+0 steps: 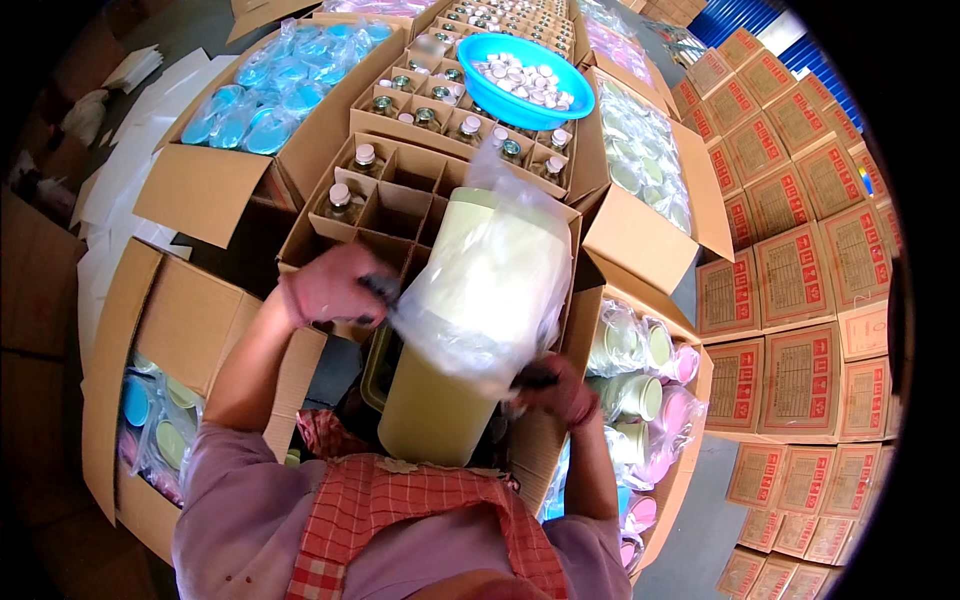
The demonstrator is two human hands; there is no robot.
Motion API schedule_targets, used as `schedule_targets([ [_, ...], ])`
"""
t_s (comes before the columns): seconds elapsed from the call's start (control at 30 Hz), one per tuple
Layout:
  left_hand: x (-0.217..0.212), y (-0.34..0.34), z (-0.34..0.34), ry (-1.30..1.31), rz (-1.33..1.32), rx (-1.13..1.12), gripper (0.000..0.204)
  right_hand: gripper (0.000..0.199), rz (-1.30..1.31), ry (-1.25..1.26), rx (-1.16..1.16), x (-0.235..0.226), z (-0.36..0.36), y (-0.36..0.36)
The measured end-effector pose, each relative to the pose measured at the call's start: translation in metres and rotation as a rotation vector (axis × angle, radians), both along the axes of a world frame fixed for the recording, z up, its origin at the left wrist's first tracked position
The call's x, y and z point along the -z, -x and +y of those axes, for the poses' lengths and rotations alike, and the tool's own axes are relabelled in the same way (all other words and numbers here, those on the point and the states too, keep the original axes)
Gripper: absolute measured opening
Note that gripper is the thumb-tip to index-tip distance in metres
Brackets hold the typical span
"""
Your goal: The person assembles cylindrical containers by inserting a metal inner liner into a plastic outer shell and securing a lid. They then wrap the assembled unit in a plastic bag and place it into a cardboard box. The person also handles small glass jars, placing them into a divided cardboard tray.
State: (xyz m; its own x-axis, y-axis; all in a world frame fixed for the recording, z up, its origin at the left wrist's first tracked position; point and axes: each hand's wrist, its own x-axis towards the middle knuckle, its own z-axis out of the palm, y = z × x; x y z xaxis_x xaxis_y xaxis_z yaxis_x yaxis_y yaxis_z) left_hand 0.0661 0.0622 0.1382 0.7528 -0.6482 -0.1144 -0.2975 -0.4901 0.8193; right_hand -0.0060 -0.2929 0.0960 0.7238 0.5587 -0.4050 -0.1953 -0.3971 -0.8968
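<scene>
Pale green canister (430,415) in front of the checked apron (370,505), clear plastic bag (480,300) over its upper part, gloved left hand (345,287) and right hand (558,389) pinching opposite sides of the bag's edge, partitioned carton (395,211) with capped glass bottles (342,205) beyond, blue basin (525,116) farther back.

Bag edge (460,352) blurred, right fingertips (536,378) seemingly too

red lettering and symbols (828,395) and ruled tables (793,385) stand on stacked cartons (785,428).
</scene>
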Motion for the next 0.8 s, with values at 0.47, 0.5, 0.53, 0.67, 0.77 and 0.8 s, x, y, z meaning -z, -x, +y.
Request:
schedule_targets([
  [0.47,-0.019,0.038,0.012,0.666,-0.08,-0.512,0.007,0.032,-0.886,-0.332,0.531,-0.106,0.015,-0.028],
  [0.5,-0.045,0.025,-0.008,0.699,-0.181,-0.548,0.004,0.029,-1.007,-0.284,0.623,-0.113,0.015,-0.047],
  [0.53,-0.054,0.006,-0.017,0.666,-0.401,-0.583,0.007,0.027,-1.13,-0.244,0.707,-0.12,0.017,-0.068],
  [0.67,-0.076,-0.069,-0.045,0.412,-0.93,-0.637,0.017,0.029,-1.493,-0.137,0.745,-0.114,0.004,-0.141],
  [0.77,-0.04,-0.113,-0.048,0.686,-0.56,-0.614,0.015,0.028,-1.505,0.466,0.76,-0.084,-0.013,-0.159],
  [0.8,-0.038,-0.115,-0.048,0.864,-0.35,-0.528,0.014,0.031,-1.397,0.586,0.74,-0.067,-0.023,-0.166],
])
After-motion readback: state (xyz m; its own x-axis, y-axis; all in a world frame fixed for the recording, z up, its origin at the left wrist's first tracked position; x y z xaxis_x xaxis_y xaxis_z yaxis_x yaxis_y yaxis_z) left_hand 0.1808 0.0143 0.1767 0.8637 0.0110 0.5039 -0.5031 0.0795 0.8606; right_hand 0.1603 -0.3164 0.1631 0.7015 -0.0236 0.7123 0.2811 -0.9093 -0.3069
